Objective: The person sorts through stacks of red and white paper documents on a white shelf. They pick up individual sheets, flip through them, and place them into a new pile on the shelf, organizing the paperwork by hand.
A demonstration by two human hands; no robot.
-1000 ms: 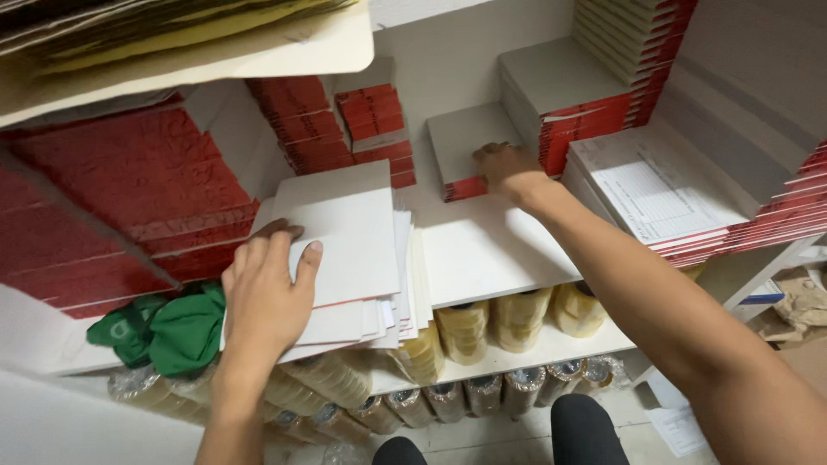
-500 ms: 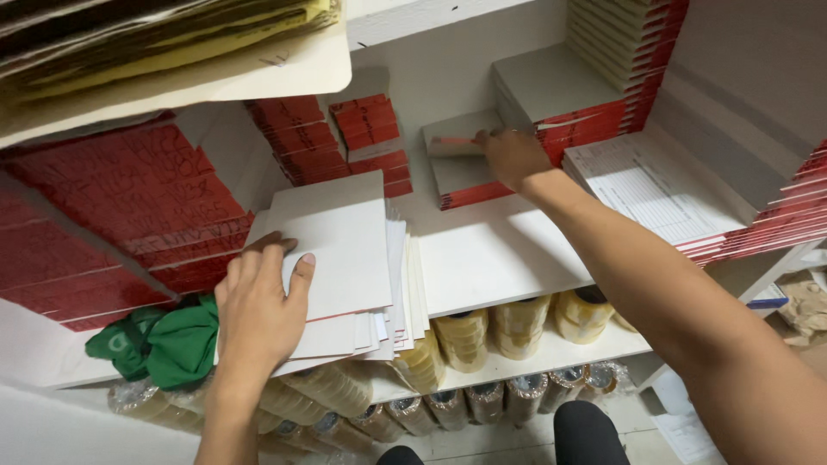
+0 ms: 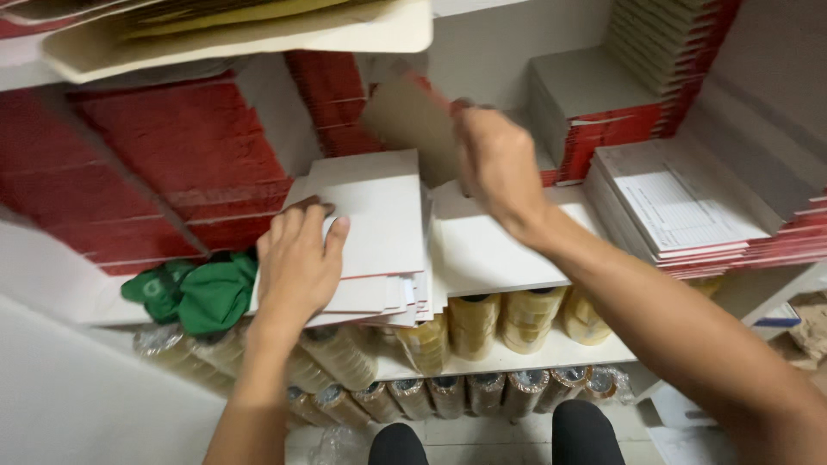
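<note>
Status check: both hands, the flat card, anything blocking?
Left hand flat on white card stack. Right hand grips a grey-brown flat card, lifted above shelf. Green cloth beside stack, nothing between.

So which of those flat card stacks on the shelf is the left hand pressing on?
The white flat card stack beside the green cloth; the left hand lies flat on it.

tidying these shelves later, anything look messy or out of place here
Yes. A crumpled green cloth lies on the shelf among the stock, beside the left hand. The white flat-card stack under that hand is fanned unevenly, edges jutting past the shelf. The right hand holds a grey card.
</note>
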